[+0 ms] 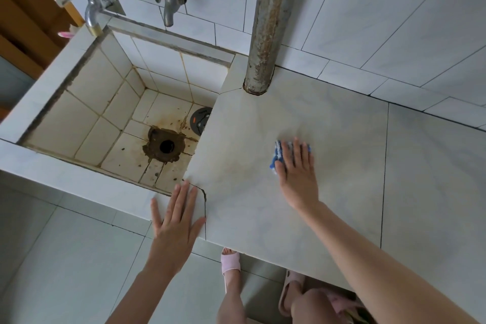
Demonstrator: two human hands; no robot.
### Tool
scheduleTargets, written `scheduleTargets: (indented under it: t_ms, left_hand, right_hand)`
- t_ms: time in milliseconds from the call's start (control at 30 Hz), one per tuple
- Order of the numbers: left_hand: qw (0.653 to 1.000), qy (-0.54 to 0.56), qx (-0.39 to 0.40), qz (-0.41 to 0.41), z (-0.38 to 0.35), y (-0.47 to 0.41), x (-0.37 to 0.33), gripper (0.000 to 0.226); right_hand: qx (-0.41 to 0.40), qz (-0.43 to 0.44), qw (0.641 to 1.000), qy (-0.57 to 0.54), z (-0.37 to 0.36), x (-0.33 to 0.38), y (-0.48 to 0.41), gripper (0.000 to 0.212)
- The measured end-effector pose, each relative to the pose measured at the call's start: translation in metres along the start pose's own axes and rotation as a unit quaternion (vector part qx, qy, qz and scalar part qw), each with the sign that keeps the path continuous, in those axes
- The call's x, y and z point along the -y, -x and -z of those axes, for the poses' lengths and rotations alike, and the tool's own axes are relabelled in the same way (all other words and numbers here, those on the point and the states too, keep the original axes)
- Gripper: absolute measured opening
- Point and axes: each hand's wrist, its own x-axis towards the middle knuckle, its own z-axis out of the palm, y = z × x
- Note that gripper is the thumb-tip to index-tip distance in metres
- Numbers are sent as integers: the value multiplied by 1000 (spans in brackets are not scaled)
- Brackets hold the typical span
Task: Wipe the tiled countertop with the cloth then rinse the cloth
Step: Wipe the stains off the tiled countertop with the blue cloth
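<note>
The tiled countertop (342,139) is pale grey with faint brownish stains near its left part. A blue-and-white cloth (279,155) lies flat on it, and my right hand (298,171) presses down on the cloth with fingers spread, covering most of it. My left hand (175,221) rests flat and empty on the counter's front corner beside the sink, fingers apart. The tiled sink basin (105,102) is to the left, with a stained drain hole (165,146).
Two metal taps (90,0) (168,0) hang over the sink's back edge. A rusty vertical pipe (265,34) rises from the counter by the wall. A round dark plug (200,121) lies in the basin. My feet in pink slippers (230,263) stand below the counter edge.
</note>
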Motion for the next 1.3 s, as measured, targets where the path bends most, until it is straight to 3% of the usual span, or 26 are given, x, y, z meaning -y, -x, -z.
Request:
scheduleTargets:
  t_ms: [33,133,333,500,567,633,700,833,1000,1067,1167,1233,1300]
  left_hand:
    - [1000,-2,3,0,0,0,0,60]
    - [1000,-3,4,3,-1,0,0,60]
    - [1000,13,-7,5,0,-1,-1,61]
    - [999,33,-34,17,6,-4,-6,59]
    - [996,68,-43,29,9,-11,-11,57]
    - [995,83,-47,23,10,-19,-15,56]
    - [996,74,-47,11,8,-28,-16,56]
    - [997,58,-44,-12,8,-48,-22,53]
    - [996,74,-43,-27,11,-65,-21,55]
    - [996,71,-41,-30,11,-67,-20,55]
    - [995,82,-40,-32,10,-67,-18,55]
    - [995,88,-37,-27,10,-67,-17,55]
    - [995,88,-36,-24,10,-66,-18,55]
  right_hand:
    - [-3,16,1000,-1,-4,13,2,52]
    - [4,176,984,-15,-15,60,28,45]
    - [1,248,968,-30,-7,68,31,48]
    - [7,180,984,13,-11,16,-35,45]
    - [19,127,991,32,-10,-5,-58,55]
    - [27,33,999,9,-9,-5,-69,65]
    - [2,9,1000,-7,-10,17,-68,61]
    - [-14,192,981,-23,-15,71,-47,50]
    - [-48,258,965,24,-10,61,-86,41]
    - [-77,231,967,72,-8,31,-118,36]
    - [-23,111,990,83,9,2,-139,39]
    - [-61,71,989,115,3,6,-139,31]
    - [-66,15,993,96,3,28,-133,42]
